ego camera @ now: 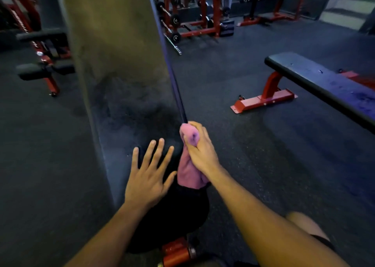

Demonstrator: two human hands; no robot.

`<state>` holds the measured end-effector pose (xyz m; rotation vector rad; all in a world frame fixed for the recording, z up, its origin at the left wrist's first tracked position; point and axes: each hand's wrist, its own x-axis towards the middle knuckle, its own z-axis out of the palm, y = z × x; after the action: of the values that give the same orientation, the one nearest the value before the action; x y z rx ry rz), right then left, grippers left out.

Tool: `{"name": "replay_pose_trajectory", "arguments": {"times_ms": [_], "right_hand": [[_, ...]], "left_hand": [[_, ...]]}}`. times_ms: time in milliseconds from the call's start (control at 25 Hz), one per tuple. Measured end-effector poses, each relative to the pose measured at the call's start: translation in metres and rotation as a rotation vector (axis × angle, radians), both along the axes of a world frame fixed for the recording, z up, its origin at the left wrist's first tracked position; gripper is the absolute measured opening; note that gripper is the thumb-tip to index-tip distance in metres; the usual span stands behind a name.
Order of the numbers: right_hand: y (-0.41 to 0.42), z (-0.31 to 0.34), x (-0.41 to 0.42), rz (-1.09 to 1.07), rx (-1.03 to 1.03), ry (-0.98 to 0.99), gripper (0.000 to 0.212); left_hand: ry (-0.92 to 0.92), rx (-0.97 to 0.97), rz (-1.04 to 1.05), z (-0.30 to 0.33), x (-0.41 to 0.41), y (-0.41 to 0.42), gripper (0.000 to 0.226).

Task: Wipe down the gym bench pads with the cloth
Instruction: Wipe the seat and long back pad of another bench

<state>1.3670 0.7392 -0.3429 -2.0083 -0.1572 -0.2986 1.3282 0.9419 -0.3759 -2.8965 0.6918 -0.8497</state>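
Note:
A tall inclined back pad [121,53] of a gym bench rises in front of me, dark and dusty. My right hand [199,147] grips a pink cloth [189,171] and presses it against the pad's lower right edge. The cloth hangs down below the hand. My left hand [148,175] lies flat with fingers spread on the lower part of the pad. Beneath both hands sits the black seat pad [172,216] on a red frame.
A flat black bench [324,84] on a red base [263,100] stands to the right. Red racks with dumbbells [190,13] line the back. Another red machine [44,64] is at the left. Dark rubber floor [263,155] lies between them. My knee [304,224] shows at the lower right.

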Motion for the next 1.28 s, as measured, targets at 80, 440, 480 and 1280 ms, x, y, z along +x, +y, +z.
{"name": "replay_pose_trajectory", "arguments": {"times_ms": [80,440,480,1280], "right_hand": [[0.008,-0.003,0.007,-0.057,-0.022,-0.036,0.054],[-0.003,-0.12,-0.141,-0.198,0.123,0.15,0.036],[0.001,-0.123,-0.146,-0.231,0.14,0.143,0.036],[0.011,-0.094,-0.143,-0.509,0.429,0.332,0.021]], "left_hand": [[-0.014,0.019,0.029,-0.007,0.004,0.001,0.07],[0.006,0.008,0.029,-0.006,0.002,0.001,0.07],[0.001,0.001,0.026,-0.008,0.001,0.001,0.07],[0.002,0.03,0.039,-0.005,-0.003,0.0,0.07]]}}
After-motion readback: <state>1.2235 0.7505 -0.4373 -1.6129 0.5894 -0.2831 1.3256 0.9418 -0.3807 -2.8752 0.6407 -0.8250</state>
